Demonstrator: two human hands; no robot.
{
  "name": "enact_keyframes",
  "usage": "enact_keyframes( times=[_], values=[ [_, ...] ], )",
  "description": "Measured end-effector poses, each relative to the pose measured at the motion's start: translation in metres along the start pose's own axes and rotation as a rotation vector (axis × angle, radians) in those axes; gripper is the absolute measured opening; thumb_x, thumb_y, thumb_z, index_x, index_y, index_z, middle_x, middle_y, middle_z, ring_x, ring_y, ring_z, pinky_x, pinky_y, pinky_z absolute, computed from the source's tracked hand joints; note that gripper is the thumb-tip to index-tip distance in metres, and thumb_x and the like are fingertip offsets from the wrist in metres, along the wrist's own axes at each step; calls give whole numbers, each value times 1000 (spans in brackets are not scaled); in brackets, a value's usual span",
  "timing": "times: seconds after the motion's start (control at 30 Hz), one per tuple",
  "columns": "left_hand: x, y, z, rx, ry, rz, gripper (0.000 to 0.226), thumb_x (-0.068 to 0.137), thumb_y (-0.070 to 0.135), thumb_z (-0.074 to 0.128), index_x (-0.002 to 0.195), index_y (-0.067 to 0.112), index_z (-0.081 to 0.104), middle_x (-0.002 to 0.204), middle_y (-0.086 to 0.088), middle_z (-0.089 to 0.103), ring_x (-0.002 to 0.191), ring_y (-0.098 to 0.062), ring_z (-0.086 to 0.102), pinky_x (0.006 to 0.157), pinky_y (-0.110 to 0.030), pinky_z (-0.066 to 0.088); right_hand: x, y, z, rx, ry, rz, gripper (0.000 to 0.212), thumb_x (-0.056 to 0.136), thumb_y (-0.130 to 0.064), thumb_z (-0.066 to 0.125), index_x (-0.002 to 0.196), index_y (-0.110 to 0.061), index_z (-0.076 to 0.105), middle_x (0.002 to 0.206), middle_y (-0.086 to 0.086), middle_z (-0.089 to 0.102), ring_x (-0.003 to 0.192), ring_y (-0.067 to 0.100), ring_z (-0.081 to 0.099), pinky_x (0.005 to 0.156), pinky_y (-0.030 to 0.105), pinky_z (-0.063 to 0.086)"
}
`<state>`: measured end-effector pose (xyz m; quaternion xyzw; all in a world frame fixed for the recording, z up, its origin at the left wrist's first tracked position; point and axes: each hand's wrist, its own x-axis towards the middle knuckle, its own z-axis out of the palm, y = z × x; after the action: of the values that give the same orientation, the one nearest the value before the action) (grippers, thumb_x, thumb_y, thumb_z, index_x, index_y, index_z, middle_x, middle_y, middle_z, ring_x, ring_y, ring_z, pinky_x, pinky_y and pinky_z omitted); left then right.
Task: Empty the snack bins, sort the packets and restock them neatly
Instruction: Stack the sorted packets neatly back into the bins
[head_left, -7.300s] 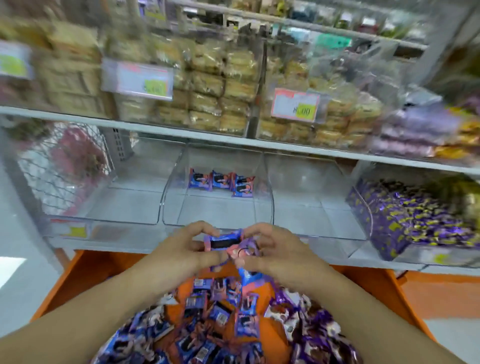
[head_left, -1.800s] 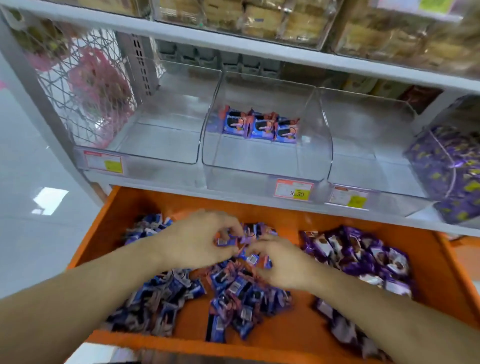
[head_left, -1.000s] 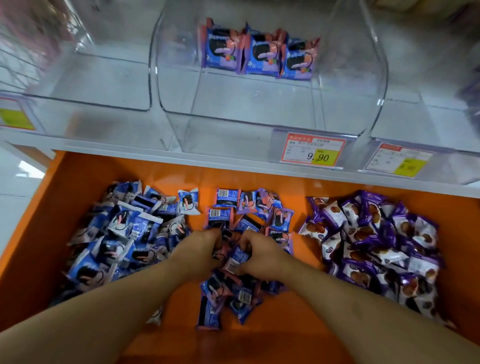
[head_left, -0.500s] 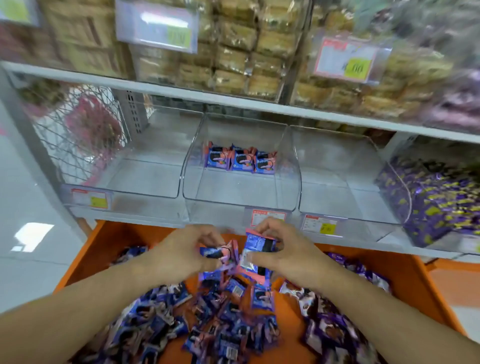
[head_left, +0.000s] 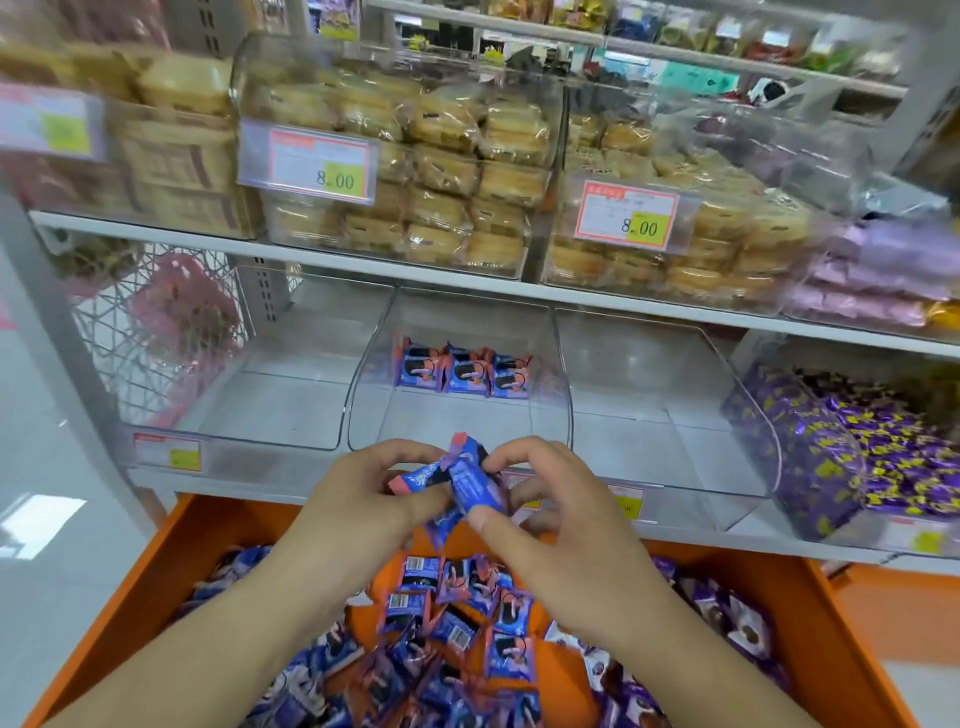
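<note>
My left hand (head_left: 358, 499) and my right hand (head_left: 550, 512) meet in front of the shelf and together grip a small bunch of blue-and-pink snack packets (head_left: 457, 480). Just beyond them stands the clear middle bin (head_left: 563, 410), with three of the same packets (head_left: 465, 370) lined upright along its back. The clear bins to its left (head_left: 291, 410) and right (head_left: 670, 415) hold nothing. Below my hands, the orange tray (head_left: 218, 525) carries a pile of blue-and-pink packets (head_left: 457, 623), dark blue packets (head_left: 311, 680) at the left and purple packets (head_left: 727, 618) at the right.
A bin of purple-and-yellow wrapped sweets (head_left: 857, 457) stands at the far right of the same shelf. The shelf above holds bins of wrapped cakes (head_left: 447, 171) with price tags (head_left: 311, 163). A white wire rack (head_left: 156, 327) is at the left.
Both hands dug into the middle pile, then rose with packets. Since half a second ago they have closed together, bunching the packets between them in front of the middle bin.
</note>
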<state>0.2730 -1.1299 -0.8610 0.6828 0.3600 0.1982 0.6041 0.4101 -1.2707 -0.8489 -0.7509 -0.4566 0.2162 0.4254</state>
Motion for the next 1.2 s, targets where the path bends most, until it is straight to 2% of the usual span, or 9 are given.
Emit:
enact_keyframes(
  times=[0.2, 0.33, 0.5, 0.7, 0.77, 0.93, 1.07, 1.13, 1.2],
  values=[
    [12, -2, 7, -23, -28, 16, 27, 90, 13, 77, 107, 34, 76, 69, 4, 72, 58, -16, 58, 62, -30, 50, 14, 9, -7, 41, 48, 73, 38, 92, -29, 77, 117, -47, 54, 112, -30, 59, 89, 1, 65, 69, 15, 50],
    [15, -1, 6, -31, -61, 44, 28, 90, 16, 78, 109, 37, 76, 81, 2, 76, 64, -14, 63, 66, -33, 50, 21, 12, -14, 23, 51, 55, 59, 85, -32, 85, 128, -56, 53, 101, -11, 60, 88, 6, 60, 72, 13, 51],
    [15, 1, 7, -50, -54, 78, 29, 89, 13, 79, 110, 33, 76, 87, 10, 77, 60, -8, 65, 60, -19, 50, 26, 18, -15, 139, 41, 95, 48, 84, -31, 87, 118, -50, 59, 92, -2, 64, 89, 21, 72, 82, 42, 63],
    [16, 0, 5, 40, -41, 109, 30, 88, 18, 80, 109, 39, 75, 103, 18, 77, 64, -5, 63, 72, -26, 50, 34, 24, -27, 337, 137, 224, 29, 86, -29, 83, 95, -28, 56, 98, 4, 74, 89, 34, 75, 86, 60, 60],
    [16, 0, 6, 69, -33, 121, 30, 88, 14, 80, 110, 34, 75, 104, 21, 76, 59, -5, 60, 71, -28, 50, 37, 27, -34, 513, 124, 287, 24, 90, -13, 76, 101, -20, 56, 104, 16, 75, 83, 32, 76, 91, 64, 58],
    [21, -1, 9, 140, -55, 156, 33, 89, 9, 78, 110, 33, 73, 105, 17, 77, 74, -18, 74, 74, -28, 56, 39, 26, -51, 749, 75, 289, 39, 97, 7, 56, 124, -19, 69, 92, 15, 72, 69, 18, 70, 90, 55, 62],
    [33, 1, 11, 172, -73, 199, 35, 88, 9, 80, 110, 35, 74, 109, 10, 78, 93, -26, 73, 90, -53, 55, 42, 33, -62, 635, 131, 241, 23, 96, 0, 69, 115, -12, 71, 103, 11, 79, 90, 27, 78, 89, 46, 64],
    [48, 4, 11, 213, -59, 250, 34, 87, 10, 81, 110, 34, 75, 107, 9, 78, 93, -17, 72, 86, -46, 57, 45, 38, -66, 572, 174, 217, 19, 94, -4, 73, 111, -12, 72, 102, 8, 80, 93, 25, 78, 83, 44, 66],
    [70, 10, 15, 239, -45, 292, 33, 86, 11, 82, 109, 34, 75, 106, 9, 77, 88, -10, 72, 71, -23, 54, 49, 44, -69, 548, 203, 213, 18, 93, -8, 76, 110, -13, 72, 100, 7, 80, 92, 23, 78, 75, 43, 66]
  ],
)
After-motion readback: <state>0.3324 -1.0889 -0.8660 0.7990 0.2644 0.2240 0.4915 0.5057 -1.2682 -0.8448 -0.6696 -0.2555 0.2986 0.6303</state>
